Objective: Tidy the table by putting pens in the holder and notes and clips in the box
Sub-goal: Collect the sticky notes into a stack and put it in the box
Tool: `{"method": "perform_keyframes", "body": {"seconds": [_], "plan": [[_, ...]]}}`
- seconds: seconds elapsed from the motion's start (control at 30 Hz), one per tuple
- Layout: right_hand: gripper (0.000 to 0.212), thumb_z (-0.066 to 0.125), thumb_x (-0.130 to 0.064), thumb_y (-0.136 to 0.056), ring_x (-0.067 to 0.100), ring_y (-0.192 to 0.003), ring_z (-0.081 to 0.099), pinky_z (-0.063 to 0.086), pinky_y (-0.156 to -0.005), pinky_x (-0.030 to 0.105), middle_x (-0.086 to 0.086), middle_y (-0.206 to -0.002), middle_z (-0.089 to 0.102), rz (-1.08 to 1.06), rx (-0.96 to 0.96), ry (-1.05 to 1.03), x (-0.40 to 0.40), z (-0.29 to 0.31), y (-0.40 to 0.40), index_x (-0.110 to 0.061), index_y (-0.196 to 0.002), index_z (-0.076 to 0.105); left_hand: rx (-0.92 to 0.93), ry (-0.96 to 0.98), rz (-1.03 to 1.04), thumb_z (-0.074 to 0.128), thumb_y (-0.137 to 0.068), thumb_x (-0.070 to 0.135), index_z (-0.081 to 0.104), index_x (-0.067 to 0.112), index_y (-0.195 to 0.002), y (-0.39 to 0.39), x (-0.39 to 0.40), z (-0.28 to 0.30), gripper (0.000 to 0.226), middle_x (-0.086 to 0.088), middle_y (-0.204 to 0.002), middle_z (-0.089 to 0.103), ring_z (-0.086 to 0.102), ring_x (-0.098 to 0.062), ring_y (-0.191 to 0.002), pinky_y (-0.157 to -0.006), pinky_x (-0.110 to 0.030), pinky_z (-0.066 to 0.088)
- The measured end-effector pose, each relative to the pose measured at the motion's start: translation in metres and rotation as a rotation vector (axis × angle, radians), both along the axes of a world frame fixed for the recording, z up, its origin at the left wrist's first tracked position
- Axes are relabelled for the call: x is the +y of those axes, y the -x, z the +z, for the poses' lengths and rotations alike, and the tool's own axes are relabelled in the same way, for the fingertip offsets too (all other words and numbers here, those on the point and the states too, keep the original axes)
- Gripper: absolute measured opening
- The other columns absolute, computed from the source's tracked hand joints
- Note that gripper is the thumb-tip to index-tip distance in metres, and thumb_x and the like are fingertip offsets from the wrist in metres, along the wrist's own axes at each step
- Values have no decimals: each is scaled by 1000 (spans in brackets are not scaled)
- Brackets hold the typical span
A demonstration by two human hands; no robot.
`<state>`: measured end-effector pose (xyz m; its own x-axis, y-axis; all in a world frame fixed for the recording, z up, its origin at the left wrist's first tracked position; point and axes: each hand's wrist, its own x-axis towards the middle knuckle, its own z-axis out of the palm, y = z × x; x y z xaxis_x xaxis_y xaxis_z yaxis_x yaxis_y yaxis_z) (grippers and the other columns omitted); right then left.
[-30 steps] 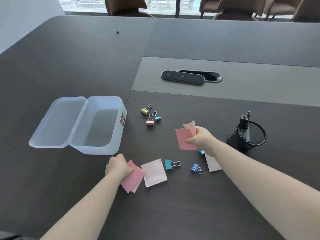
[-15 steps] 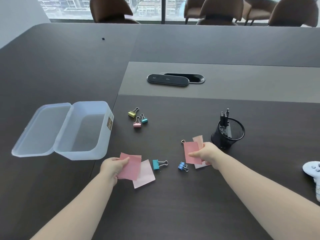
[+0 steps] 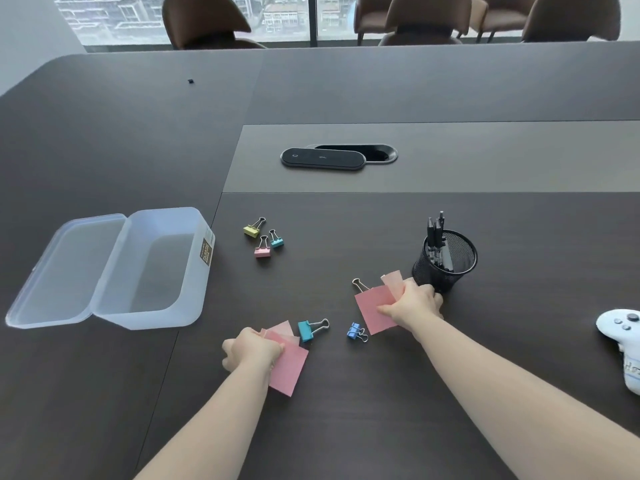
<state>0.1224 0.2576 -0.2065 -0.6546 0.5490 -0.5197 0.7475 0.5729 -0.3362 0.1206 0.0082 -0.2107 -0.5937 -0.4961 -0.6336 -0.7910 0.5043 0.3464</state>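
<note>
Pink paper notes are gathered in both hands. The left hand [image 3: 254, 348] grips a fanned stack of pink square notes [image 3: 287, 362] low over the dark wood-grain table [image 3: 346, 427]. The right hand [image 3: 414, 301] pinches a second set of pink notes [image 3: 375, 308] just beside the black mesh pen holder [image 3: 445, 259], which already contains the black pens [image 3: 435, 233]. No loose pens are visible.

The translucent plastic box [image 3: 152, 268] stands open to the left, apparently empty. Clips remaining on the table: a teal binder clip [image 3: 306, 330] and a blue binder clip [image 3: 355, 331] between the hands, and a yellow clip [image 3: 252, 229], a pink clip [image 3: 263, 250] and a small teal clip [image 3: 277, 241] near the box.

Judgement: the pens are done; both note stacks and all clips remain to be boxed.
</note>
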Motion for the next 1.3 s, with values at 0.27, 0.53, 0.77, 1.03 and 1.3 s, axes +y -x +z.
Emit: {"method": "perform_keyframes", "body": {"seconds": [0.27,0.53,0.77,1.03,1.3], "plan": [[57,79,-29,-71,30,-110,57,50,-89,41,9,-120,61,-179,210,132,8,-1,-2,-13,-114,45,117,-98,46,75,-74,10,54,7,-96,8,-17,0,31,-14,-105,64,58,-30,-86,-69,-33,47],[58,64,-39,-82,34,-114,54,49,-92,40,13,-126,52,-40,160,120,-1,3,2,-16,-130,40,346,-306,161,74,-76,2,48,9,-112,29,-27,17,45,-10,-103,54,58,-31,-86,-74,-38,54],[68,54,-64,-79,34,-122,40,41,-97,39,6,-134,37,275,35,-53,-4,8,-10,-21,-131,44,338,-379,68,70,-79,0,53,14,-103,52,-28,23,33,-13,-106,62,65,-35,-96,-84,-49,56],[44,59,-44,-85,29,-119,46,46,-93,38,8,-121,59,200,123,-133,3,11,-2,-14,-118,56,326,-313,29,67,-81,2,53,12,-111,68,-41,23,34,-11,-107,61,63,-34,-92,-77,-46,57],[81,77,-52,-63,29,-128,41,44,-96,41,7,-133,47,194,-47,-61,9,5,10,-19,-129,44,335,-345,-14,65,-83,1,52,8,-122,68,-44,16,41,-12,-105,57,58,-28,-78,-52,-27,46]]}}
